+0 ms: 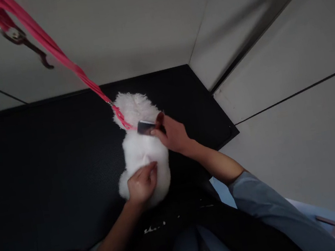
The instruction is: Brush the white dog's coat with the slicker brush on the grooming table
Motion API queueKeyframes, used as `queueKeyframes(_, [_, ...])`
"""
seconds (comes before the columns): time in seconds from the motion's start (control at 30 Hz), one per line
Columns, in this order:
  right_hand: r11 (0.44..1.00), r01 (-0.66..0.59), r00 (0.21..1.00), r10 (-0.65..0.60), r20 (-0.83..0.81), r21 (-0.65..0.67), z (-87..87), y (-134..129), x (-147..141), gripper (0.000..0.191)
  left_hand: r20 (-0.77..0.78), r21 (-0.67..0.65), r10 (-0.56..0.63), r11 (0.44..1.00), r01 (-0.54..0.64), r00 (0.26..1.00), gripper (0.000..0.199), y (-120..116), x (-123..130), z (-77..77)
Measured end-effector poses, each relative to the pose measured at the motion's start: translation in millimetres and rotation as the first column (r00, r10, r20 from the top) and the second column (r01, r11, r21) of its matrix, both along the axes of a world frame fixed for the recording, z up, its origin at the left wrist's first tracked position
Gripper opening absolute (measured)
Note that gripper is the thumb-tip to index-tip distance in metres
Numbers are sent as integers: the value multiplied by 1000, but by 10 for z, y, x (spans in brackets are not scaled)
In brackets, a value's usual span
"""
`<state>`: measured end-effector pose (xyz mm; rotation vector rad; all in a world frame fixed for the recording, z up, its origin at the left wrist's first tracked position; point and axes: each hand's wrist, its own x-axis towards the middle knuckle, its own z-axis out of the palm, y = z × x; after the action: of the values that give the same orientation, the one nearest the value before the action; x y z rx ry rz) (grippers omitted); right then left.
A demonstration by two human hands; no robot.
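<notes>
The fluffy white dog (142,146) was on the black mat (49,161). The right hand (173,135) gripped a flat brush (145,128) by its neck; the left hand (140,185) curled closed on its back. Moving the brush there needed soft, slow care.

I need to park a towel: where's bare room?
The black ribbed tabletop is bare left of the fluffy white animal, less so between its head and the right edge. Crowded: its back, under left hand, right hand, dark flat tool.
</notes>
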<state>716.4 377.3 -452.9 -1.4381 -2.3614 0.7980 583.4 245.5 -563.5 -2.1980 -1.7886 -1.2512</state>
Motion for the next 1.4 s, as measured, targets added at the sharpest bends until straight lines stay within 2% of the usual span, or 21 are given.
queueKeyframes(0.07, [999, 11, 999, -9, -50, 45, -27, -11, 18, 17, -5, 18, -1, 1000, 2, 1000, 23, 1, -3, -5])
queueKeyframes(0.17, [991, -90, 995, 87, -43, -100, -57, -8, 58, 17, -1, -7, 3, 1000, -3, 1000, 24, -14, -20, -50])
queueKeyframes(0.23, [996, -24, 999, 20, -41, -86, -66, -3, 92, 17, 26, -37, 3, 999, -2, 1000, 23, -30, -30, -94])
queueKeyframes(0.3, [999, 50, 994, -49, -98, 11, -75, -10, 120, 17, 53, -46, 10, 999, -7, 999, 22, -41, -32, -133])
queueKeyframes(0.33, [999, 33, 992, -30, -121, 22, -82, -18, 129, 16, 61, -37, 16, 999, -14, 998, 22, -43, -30, -149])
queueKeyframes(0.43, [988, -95, 992, 84, -92, -120, -103, -25, 148, 18, 67, -7, 26, 1000, -26, 997, 23, -44, -19, -171])
queueKeyframes(0.5, [994, -8, 995, -3, -97, -111, -104, 2, 169, 17, 70, -24, 36, 999, -35, 997, 22, -45, -17, -171])
queueKeyframes(0.57, [988, 155, 969, -149, -196, 19, -98, 35, 195, 15, 69, -45, 47, 998, -44, 996, 22, -48, -21, -169])
queueKeyframes(0.6, [980, 188, 955, -169, -244, 59, -97, 45, 205, 14, 71, -43, 50, 998, -47, 996, 21, -50, -24, -169])
queueKeyframes(0.63, [986, 157, 955, -137, -263, 57, -99, 48, 210, 15, 75, -36, 52, 998, -49, 996, 21, -52, -28, -171])
queueKeyframes(0.73, [994, -47, 984, 30, -175, -97, -122, 43, 201, 17, 95, -38, 48, 998, -45, 994, 22, -55, -35, -181])
queueKeyframes(0.8, [996, 9, 993, -20, -119, -86, -133, 51, 188, 16, 101, -62, 52, 997, -46, 994, 22, -55, -33, -182])
queueKeyframes(0.87, [994, 113, 985, -110, -132, 16, -133, 63, 180, 16, 97, -47, 44, 998, -39, 994, 21, -52, -27, -167])
queueKeyframes(0.93, [999, 40, 990, -38, -139, 9, -131, 60, 172, 16, 94, 4, 24, 1000, -24, 995, 20, -45, -20, -136])
queueKeyframes(1.0, [993, -70, 993, 60, -100, -91, -138, 39, 156, 18, 92, 44, 3, 999, -7, 996, 19, -34, -15, -99])
queueKeyframes(1.07, [995, -20, 998, 15, -53, -97, -150, 7, 134, 18, 97, 51, -8, 999, 3, 995, 18, -25, -14, -75])
queueKeyframes(1.13, [997, 73, 996, -73, -42, -10, -155, -26, 108, 18, 100, 41, -12, 999, 8, 995, 18, -24, -17, -79])
queueKeyframes(1.2, [1000, 18, 999, -18, -38, 1, -141, -47, 87, 20, 101, 23, -9, 1000, 6, 995, 19, -36, -25, -113])
queueKeyframes(1.27, [996, -58, 998, 57, -21, -70, -103, -43, 79, 21, 98, -15, 9, 1000, -8, 995, 21, -56, -35, -160])
queueKeyframes(1.3, [995, -48, 999, 46, -18, -85, -78, -31, 81, 21, 97, -40, 24, 999, -20, 995, 22, -67, -39, -182])
queueKeyframes(1.4, [994, 107, 992, -105, -74, 19, -8, 7, 95, 18, 98, -86, 64, 995, -55, 993, 23, -90, -40, -216])
